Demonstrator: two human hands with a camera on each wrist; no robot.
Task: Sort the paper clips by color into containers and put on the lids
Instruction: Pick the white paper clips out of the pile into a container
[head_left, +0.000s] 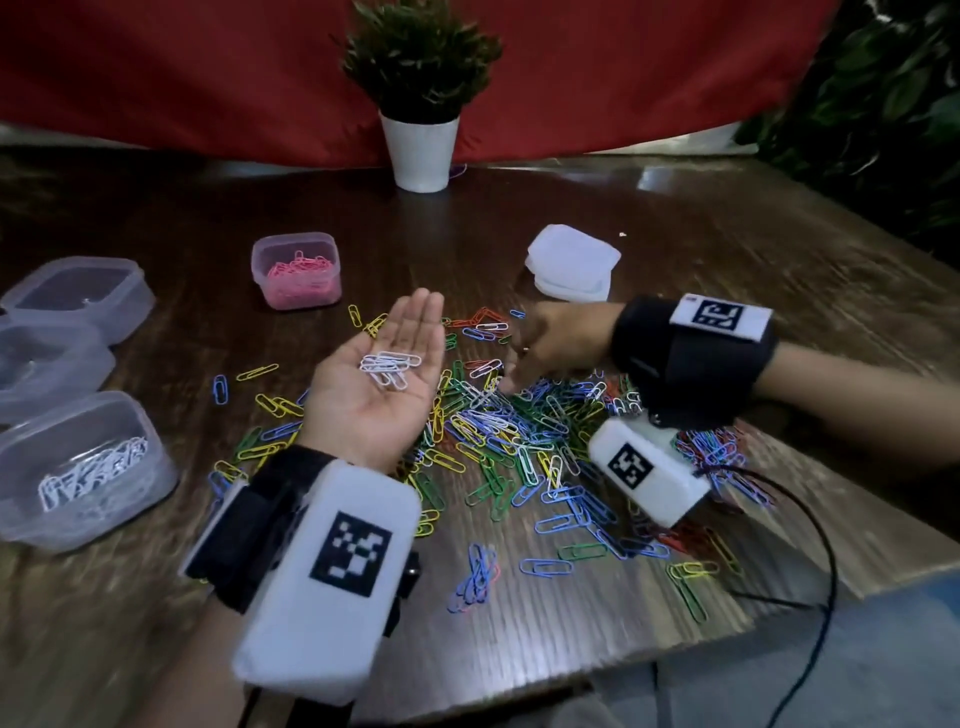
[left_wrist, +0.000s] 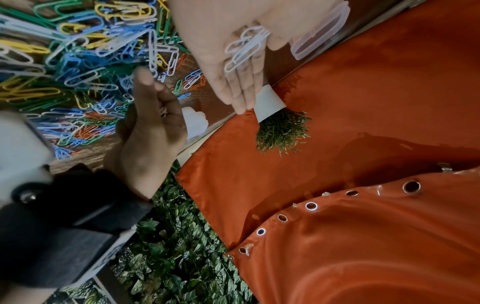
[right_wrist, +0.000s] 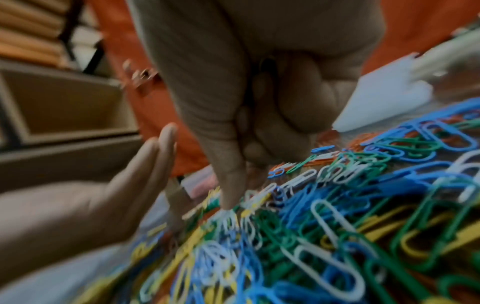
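left hand (head_left: 383, 375): flat, palm up, white clips (head_left: 390, 368) resting on it
right hand (head_left: 550, 347): fingers curled, fingertip poking the pile (head_left: 524, 431)
tubs (head_left: 78, 467): four
lids (head_left: 571, 262): one stack

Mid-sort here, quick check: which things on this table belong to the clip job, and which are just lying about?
Job:
- mixed clip pile
- white clips lying on the flat left hand
- right hand picking at the pile
- pink-clip container
- white-clip container
- two more containers
- stacked lids

Lying about:
- potted plant
- black cable
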